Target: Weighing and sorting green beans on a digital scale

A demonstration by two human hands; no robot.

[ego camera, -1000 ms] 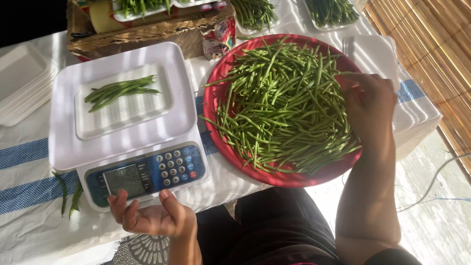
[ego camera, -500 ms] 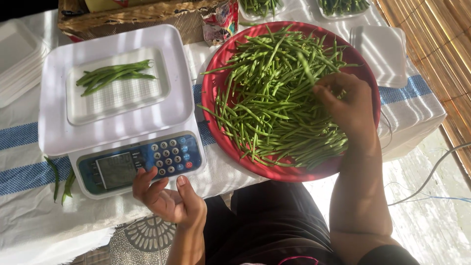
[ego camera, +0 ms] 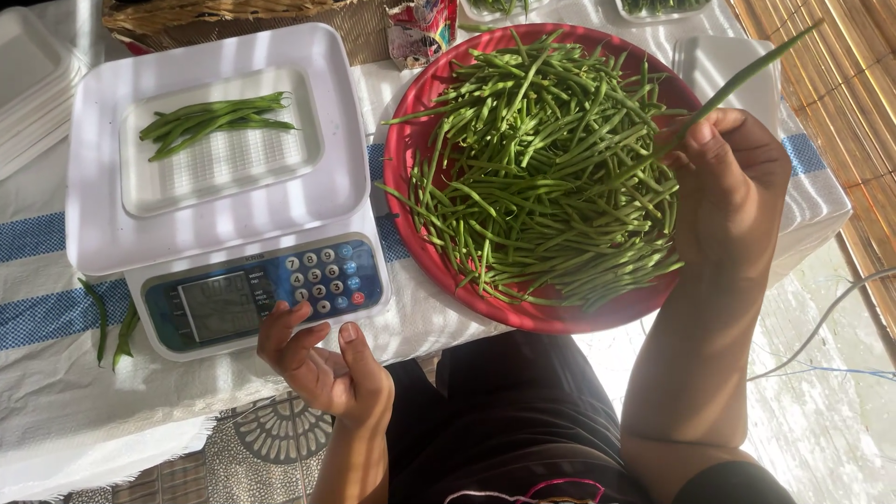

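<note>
A round red tray (ego camera: pixel 523 313) heaped with long green beans (ego camera: pixel 532 168) sits at the table's right side. My right hand (ego camera: pixel 733 182) hovers over the tray's right rim and pinches one long bean (ego camera: pixel 747 70) that sticks up and to the right. A white digital scale (ego camera: pixel 219 187) stands to the left, with a white foam tray (ego camera: pixel 224 177) on its platform holding a small bunch of beans (ego camera: pixel 210 121). My left hand (ego camera: pixel 317 369) rests palm up below the scale's blue keypad, fingers spread and empty.
White cloth with blue stripes (ego camera: pixel 47 317) covers the table. Loose beans (ego camera: pixel 112 327) lie left of the scale. Stacked foam trays (ego camera: pixel 33 93) sit far left, another foam tray (ego camera: pixel 723 65) is behind the red tray. A woven basket (ego camera: pixel 233 14) stands at the back.
My right hand has lifted out of the bean pile toward the right rim, pulling up a single long bean. My left hand has shifted slightly right under the keypad.
</note>
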